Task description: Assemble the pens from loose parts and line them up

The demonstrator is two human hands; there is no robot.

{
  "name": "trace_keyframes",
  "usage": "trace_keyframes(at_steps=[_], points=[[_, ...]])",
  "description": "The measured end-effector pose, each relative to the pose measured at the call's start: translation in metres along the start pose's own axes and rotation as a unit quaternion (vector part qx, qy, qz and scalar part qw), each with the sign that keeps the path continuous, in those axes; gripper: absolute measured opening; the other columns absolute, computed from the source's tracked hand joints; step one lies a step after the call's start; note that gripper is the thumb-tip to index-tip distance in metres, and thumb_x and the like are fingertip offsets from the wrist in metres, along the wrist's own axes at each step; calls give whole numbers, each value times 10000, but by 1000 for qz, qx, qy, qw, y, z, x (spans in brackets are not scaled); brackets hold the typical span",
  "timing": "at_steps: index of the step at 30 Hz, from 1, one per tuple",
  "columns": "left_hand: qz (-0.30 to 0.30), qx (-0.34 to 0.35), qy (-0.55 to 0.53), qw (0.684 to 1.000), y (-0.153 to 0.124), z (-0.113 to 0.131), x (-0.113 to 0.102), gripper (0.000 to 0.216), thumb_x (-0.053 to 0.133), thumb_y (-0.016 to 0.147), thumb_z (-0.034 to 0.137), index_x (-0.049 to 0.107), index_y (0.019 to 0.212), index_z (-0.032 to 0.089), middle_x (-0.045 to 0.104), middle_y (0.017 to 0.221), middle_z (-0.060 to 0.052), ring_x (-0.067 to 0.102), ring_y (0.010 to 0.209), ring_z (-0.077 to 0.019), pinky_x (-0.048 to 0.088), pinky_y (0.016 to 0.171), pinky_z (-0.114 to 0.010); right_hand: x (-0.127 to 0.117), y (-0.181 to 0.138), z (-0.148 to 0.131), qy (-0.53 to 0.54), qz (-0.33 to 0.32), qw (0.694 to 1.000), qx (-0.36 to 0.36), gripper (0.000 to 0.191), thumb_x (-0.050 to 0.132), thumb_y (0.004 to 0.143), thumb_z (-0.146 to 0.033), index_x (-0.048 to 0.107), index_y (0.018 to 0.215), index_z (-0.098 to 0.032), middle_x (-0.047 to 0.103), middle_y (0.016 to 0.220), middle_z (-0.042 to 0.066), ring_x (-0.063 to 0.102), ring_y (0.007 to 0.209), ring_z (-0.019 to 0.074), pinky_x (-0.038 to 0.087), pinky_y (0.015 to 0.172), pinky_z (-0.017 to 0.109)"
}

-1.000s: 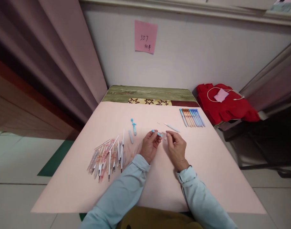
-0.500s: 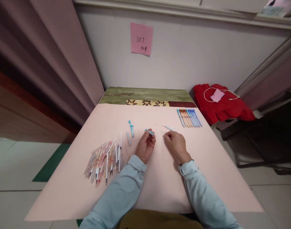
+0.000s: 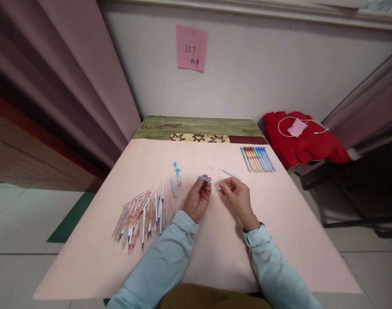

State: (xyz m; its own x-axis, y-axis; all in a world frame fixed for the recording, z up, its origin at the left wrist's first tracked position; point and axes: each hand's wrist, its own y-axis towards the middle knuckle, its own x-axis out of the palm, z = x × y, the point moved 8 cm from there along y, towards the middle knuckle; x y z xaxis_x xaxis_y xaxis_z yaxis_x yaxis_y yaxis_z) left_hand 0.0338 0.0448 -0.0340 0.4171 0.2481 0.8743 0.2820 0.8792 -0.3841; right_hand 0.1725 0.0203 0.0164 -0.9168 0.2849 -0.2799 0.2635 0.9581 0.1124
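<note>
My left hand [image 3: 197,200] is closed on a short light-blue pen barrel piece [image 3: 204,178], held between thumb and fingers with one end toward the right. Across from it, my right hand [image 3: 240,197] makes a pinch; whatever sits between the fingertips is too small to make out. Just beyond the right hand lies a slim pale-blue pen part with a white tip [image 3: 230,173]. A tiny thin piece, perhaps a spring [image 3: 211,168], rests to its left. Left of my left hand are another blue pen piece with a cap-like top [image 3: 178,177] and a pale translucent barrel [image 3: 173,187].
A loose pile of white refills and clear barrels [image 3: 140,219] covers the table's left side. Several brown and blue pens [image 3: 258,159] lie in a row at the far right. Beyond the table's right edge sits red cloth [image 3: 305,148] with a white cable.
My right hand has drawn slightly back and left toward my left hand, fingers still pinched, away from the tiny pieces. The left hand keeps the blue piece. The view has shifted slightly.
</note>
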Motion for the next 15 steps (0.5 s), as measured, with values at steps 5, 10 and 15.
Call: trace_keyframes(at_steps=[5,10,15], points=[[14,-11,28,999,-3,-7,0,132,547,899,48,660,960,78,694,886,-85,676,701,-79,562,622,-121,-5,-4,-10,127,27,991,-13,245,718,785,-399,656,881,-182,708,762,27,683,690,166,574,702,310],[-8,-18,49,999,-4,-13,4,124,563,880,38,668,935,76,701,881,-85,682,708,-80,564,638,-119,-7,-11,-28,23,40,995,-91,148,668,853,-339,696,900,-201,732,844,32,689,742,160,568,728,290],[-23,-14,59,998,-4,-15,4,110,630,844,57,673,940,92,698,854,-60,667,679,-72,552,610,-119,-4,-15,-38,-93,39,982,-160,128,610,896,-293,713,889,-218,725,866,33,676,746,152,559,713,269]])
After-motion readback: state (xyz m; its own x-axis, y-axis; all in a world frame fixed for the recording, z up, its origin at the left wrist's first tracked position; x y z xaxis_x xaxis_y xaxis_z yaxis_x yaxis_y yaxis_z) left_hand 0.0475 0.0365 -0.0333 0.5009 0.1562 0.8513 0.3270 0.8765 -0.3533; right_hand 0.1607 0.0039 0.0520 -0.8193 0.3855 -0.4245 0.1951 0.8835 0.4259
